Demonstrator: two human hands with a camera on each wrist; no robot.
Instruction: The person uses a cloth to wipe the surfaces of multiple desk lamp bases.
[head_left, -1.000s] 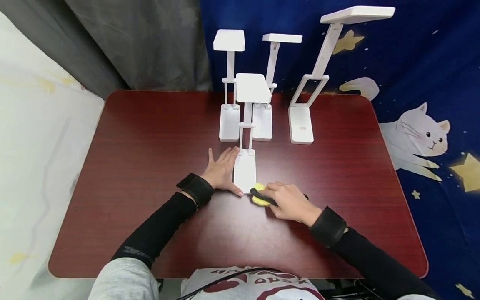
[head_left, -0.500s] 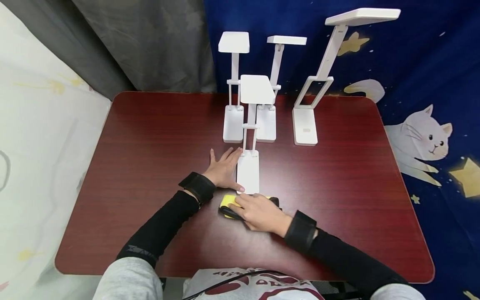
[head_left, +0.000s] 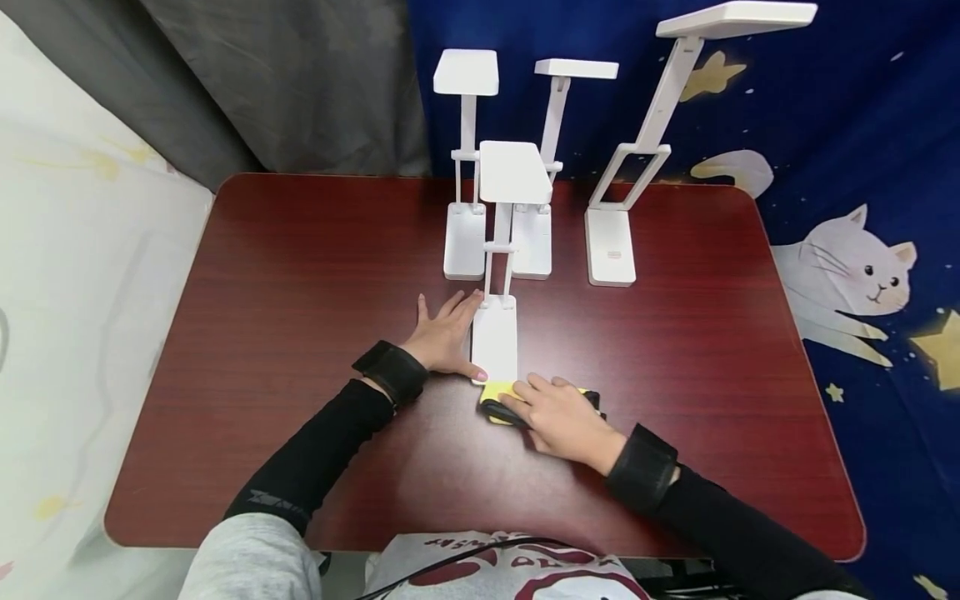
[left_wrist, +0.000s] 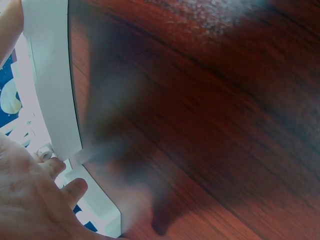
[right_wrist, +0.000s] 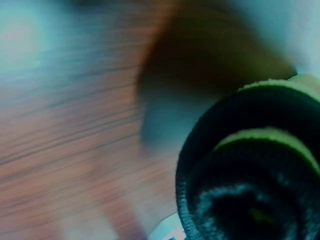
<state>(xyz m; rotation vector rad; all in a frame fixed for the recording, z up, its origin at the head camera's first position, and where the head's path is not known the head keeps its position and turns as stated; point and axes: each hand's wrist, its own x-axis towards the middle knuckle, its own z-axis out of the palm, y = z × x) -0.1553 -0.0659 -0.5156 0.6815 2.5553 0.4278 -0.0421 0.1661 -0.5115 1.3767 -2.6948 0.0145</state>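
A white desk lamp stands mid-table, its flat base (head_left: 495,337) toward the person. Spread along the base's left edge is my left hand (head_left: 444,337), its thumb at the front corner and its fingertips near the hinge. The left wrist view shows that hand (left_wrist: 30,200) close against the base's side. My right hand (head_left: 566,421) holds a folded cloth (head_left: 497,391), yellow on one side and black on the other, right at the base's front edge. In the right wrist view the cloth's rolled end (right_wrist: 215,145) appears large and dark with yellow rims.
Behind the front lamp stand a left lamp (head_left: 465,242), a middle lamp (head_left: 534,242) and a taller right lamp (head_left: 610,248), all white. The dark red tabletop (head_left: 300,267) reaches a grey curtain (head_left: 315,83) and a blue printed curtain (head_left: 825,150).
My right hand and the cloth went left along the front of the lamp base, then came back part of the way right. The left hand and lamps keep their places.
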